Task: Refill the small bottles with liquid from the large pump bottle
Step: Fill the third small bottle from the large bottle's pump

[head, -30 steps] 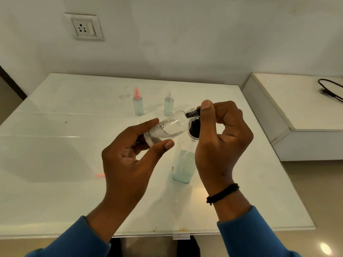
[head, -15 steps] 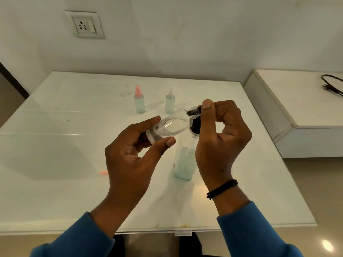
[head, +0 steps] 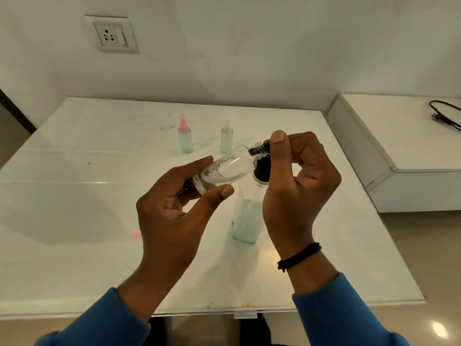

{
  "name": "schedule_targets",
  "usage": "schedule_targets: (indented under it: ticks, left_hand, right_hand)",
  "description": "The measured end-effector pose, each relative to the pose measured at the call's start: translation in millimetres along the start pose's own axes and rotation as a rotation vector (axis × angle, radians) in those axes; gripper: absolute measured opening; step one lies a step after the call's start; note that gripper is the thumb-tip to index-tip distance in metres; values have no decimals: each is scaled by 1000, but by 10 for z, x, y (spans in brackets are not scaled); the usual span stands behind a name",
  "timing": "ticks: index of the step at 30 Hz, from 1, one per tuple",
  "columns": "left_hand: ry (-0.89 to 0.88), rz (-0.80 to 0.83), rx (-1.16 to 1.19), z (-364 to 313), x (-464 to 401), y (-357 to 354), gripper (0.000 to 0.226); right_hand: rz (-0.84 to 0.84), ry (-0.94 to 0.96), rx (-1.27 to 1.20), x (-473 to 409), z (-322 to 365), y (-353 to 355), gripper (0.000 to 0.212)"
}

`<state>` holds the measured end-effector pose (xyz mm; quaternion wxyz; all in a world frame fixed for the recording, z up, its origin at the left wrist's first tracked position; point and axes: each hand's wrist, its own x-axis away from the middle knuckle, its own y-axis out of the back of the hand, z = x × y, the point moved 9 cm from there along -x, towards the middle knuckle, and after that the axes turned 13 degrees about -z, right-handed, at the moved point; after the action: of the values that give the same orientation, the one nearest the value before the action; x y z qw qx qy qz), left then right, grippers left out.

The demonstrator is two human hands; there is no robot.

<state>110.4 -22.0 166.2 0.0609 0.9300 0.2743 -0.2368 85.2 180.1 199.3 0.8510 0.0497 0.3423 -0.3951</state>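
White table; left hand holds unlabelled small bottle.

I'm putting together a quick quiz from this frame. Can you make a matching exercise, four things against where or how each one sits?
Things
1. clear bottle
2. pink-capped bottle
3. large bottle
4. black cable

States
A. stands on the table, partly hidden behind the right hand
B. lies on the white ledge at far right
C. held tilted in the left hand, right hand at its neck
D. stands upright at the far side of the table, left of another small bottle

Pairs: 1-C, 2-D, 3-A, 4-B
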Motion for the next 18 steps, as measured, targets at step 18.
schedule_targets:
  ticks: [18]
  left_hand:
    - [-13,6,14,-2,8,-1,45]
  right_hand:
    - [6,5,13,18,-26,3,32]
